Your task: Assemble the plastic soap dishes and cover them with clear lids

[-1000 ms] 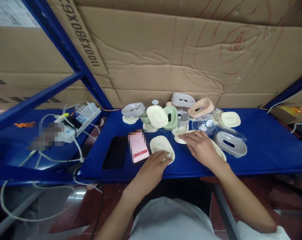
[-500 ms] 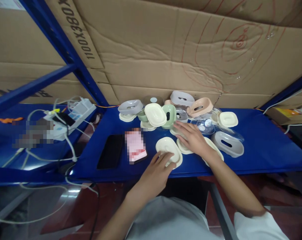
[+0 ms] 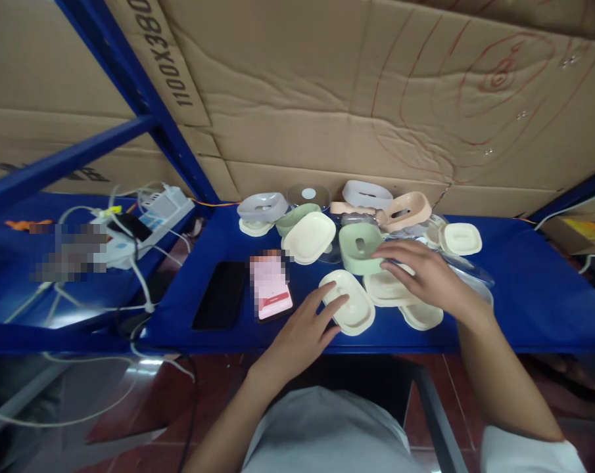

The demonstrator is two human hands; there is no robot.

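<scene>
My left hand (image 3: 307, 322) is at the near edge of the table, fingers spread and fingertips resting over a cream oval tray (image 3: 356, 313). The thumb and fingers of my right hand (image 3: 420, 269) close on the right rim of a green soap dish (image 3: 361, 259) with an oval slot in its floor. Under my right hand lie a second cream tray (image 3: 383, 293) and a third one (image 3: 423, 316), partly hidden by it. Left of the green dish, a larger cream tray (image 3: 309, 238) leans on another green dish (image 3: 297, 217).
Grey dishes (image 3: 261, 207), a peach dish (image 3: 409, 209) and clear covers (image 3: 308, 195) crowd the back of the blue table. A dark phone (image 3: 219, 295) and a lit phone (image 3: 276, 303) lie at left. Beyond the blue post is a power strip (image 3: 171, 210) with cables.
The green soap dish has come nearer and right with my right hand, and now sits flatter. My left hand's fingers have spread over the cream tray. The head view has shifted slightly.
</scene>
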